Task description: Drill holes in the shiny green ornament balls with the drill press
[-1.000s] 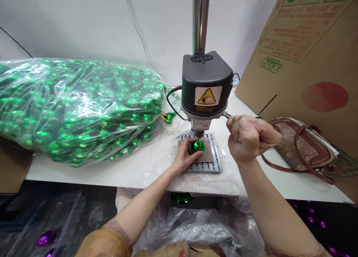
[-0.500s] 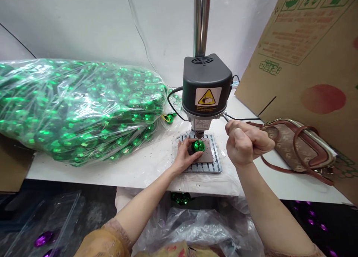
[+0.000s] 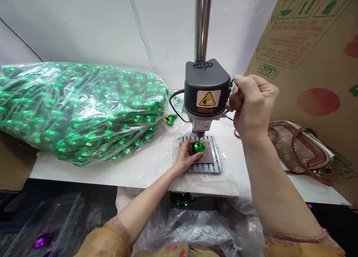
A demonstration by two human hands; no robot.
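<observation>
My left hand is closed around the side of a small shiny green faceted mirror ball, thumb and fingers on its edge. The ball stands on a brown square board over the slotted metal base of a bench drill press. Directly over the ball is the drill chuck, its thin bit at the ball's top; whether they touch I cannot tell. My right hand is a fist beside the motor housing, wrapped round the drill's feed lever, which is mostly hidden by the fingers.
A big clear plastic bag of green mirror balls lies on the left of the white table. At right are a brown handbag and a large cardboard box. Dark specks surround the base. Plastic sheeting hangs below the table edge.
My right hand has moved up with the lever, from below the motor housing to beside it. The chuck looks slightly raised. My left hand stays on the ball.
</observation>
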